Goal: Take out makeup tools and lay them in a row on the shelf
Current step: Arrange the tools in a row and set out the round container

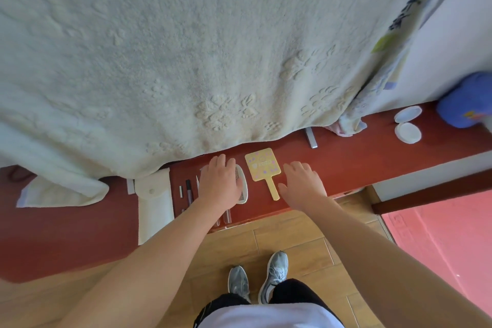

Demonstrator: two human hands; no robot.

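On the red shelf several makeup tools lie side by side. A yellow hand mirror lies flat in the middle, handle toward me. Left of it is a white comb, partly under my left hand, which lies flat with straight fingers over it. Further left lie a black pencil, a thin short stick and a pale slim tool. My right hand hovers open just right of the mirror's handle, holding nothing. A white pouch lies at the left.
A big cream towel hangs over the shelf's back. A silver tube lies behind the mirror. An open white compact and a blue object sit at the right. Wooden floor and my shoes are below; a pink mat is at the right.
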